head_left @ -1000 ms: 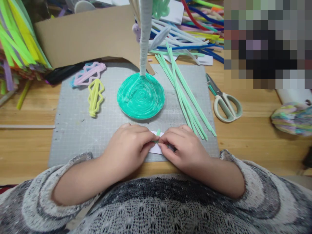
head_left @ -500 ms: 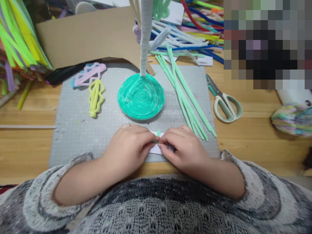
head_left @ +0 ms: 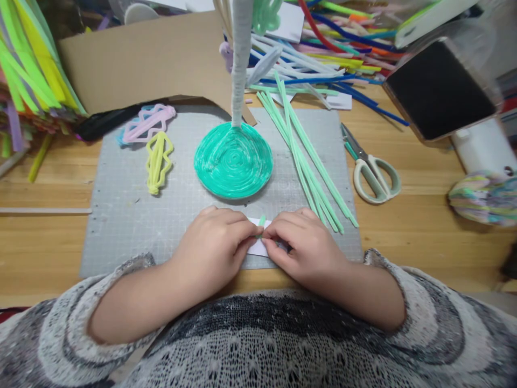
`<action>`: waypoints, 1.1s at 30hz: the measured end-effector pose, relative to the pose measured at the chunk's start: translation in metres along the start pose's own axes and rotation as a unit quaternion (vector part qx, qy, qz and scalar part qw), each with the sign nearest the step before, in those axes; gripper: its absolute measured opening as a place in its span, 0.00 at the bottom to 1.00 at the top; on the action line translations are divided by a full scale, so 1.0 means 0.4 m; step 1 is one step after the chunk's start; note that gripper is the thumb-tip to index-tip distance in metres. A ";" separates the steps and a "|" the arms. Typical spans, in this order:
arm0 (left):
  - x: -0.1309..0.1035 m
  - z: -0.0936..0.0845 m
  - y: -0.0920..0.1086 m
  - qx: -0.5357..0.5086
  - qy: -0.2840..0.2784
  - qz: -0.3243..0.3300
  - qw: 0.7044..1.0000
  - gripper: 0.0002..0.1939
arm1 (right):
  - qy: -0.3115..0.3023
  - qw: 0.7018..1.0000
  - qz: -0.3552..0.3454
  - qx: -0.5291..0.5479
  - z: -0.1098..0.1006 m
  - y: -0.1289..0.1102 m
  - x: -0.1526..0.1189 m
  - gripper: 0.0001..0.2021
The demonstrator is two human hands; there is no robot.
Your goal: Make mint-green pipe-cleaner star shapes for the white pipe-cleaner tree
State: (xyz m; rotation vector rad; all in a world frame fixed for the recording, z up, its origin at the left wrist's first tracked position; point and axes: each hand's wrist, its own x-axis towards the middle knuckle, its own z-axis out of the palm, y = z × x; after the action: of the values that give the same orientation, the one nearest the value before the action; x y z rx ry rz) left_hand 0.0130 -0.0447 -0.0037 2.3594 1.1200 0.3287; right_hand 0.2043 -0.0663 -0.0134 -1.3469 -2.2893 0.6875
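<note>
Near the front edge of the grey cutting mat (head_left: 173, 215), my left hand (head_left: 218, 242) and my right hand (head_left: 302, 242) meet fingertip to fingertip. Both pinch a short mint-green pipe cleaner piece (head_left: 262, 221), whose upper end pokes out between them; the rest is hidden by my fingers. Under the fingertips lies a small white paper (head_left: 257, 248). Just beyond my hands stands a round teal coiled base (head_left: 234, 161) with a white wrapped stem (head_left: 239, 64) rising from it. Several mint-green pipe cleaners (head_left: 302, 156) lie loose to the right of the base.
Scissors (head_left: 374, 170) rest at the mat's right edge. Yellow (head_left: 159, 161) and pink zigzag pipe cleaner shapes (head_left: 149, 124) lie at left. Behind are cardboard (head_left: 145, 64), a heap of coloured pipe cleaners (head_left: 315, 59) and, at far right, a dark-screened phone (head_left: 442, 89).
My hands hold almost the same place and the same pinch on the green piece. The pixelated patch at the upper right has gone, and the phone there shows.
</note>
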 end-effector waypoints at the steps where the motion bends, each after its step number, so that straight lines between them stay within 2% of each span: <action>1: 0.001 0.000 0.000 0.000 0.000 0.000 1.000 0.08 | 0.000 1.000 0.001 0.000 0.000 0.000 0.000 0.07; 33: -0.001 0.000 -0.003 -0.012 0.000 -0.002 1.000 0.09 | 0.002 1.000 0.000 0.004 0.001 0.000 0.002 0.06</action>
State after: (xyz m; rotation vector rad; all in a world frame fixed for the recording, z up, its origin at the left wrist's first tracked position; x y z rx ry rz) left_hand 0.0118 -0.0444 -0.0044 2.3358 1.1156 0.3376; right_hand 0.2037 -0.0657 -0.0135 -1.3428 -2.2813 0.6918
